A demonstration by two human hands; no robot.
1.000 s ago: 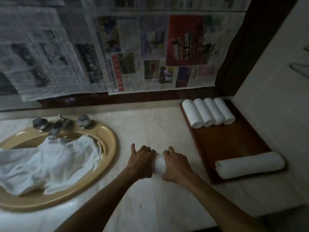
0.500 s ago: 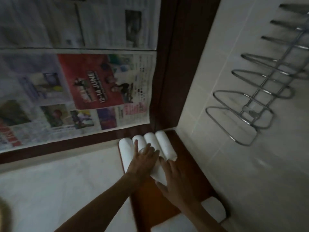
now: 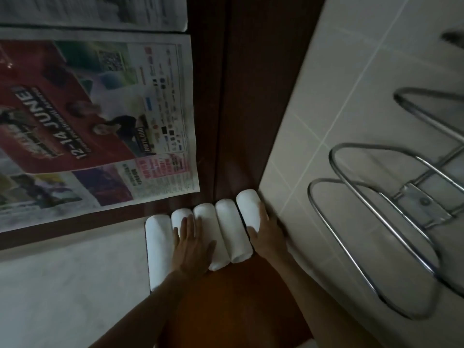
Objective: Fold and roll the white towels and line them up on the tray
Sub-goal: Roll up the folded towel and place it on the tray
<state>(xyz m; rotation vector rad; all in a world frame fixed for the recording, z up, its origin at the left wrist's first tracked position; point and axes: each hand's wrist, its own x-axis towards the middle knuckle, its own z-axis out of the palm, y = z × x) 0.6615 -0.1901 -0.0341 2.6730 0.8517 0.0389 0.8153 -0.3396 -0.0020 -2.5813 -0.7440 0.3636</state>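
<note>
A: How are the rolled towels point(image 3: 226, 234) lying right now?

B: Five white rolls are sitting side by side at the far end of the dark wooden tray point(image 3: 233, 297), each touching its neighbour. Their long axes are running from near to far, tilting a little to the left at the far ends, which are pointing at the dark wood panel point(image 3: 226, 96) behind the tray.

A: What are the hands doing?

B: The left hand point(image 3: 192, 244) is lying flat across the second and third rolls from the left, fingers point(image 3: 187, 223) straight and slightly spread, pressing down and gripping nothing. The right hand point(image 3: 266, 231) is resting against the rightmost roll, fingers extended along its right side, thumb lying at its near end. It is touching, not clutching.

A: And what is crowding the spot?

B: The tiled wall point(image 3: 339, 121) is standing just beside the rightmost roll, leaving the right hand squeezed between towel and tile. A chrome wire rack point(image 3: 376, 234) is hanging on that wall. Newspaper sheets point(image 3: 100, 121) are covering the surface behind the pale worktop point(image 3: 70, 285), left of the wood panel. The leftmost roll is lying along the tray's left edge, next to the worktop. Something white point(image 3: 307, 344) is showing at the bottom edge, too cropped to identify.
</note>
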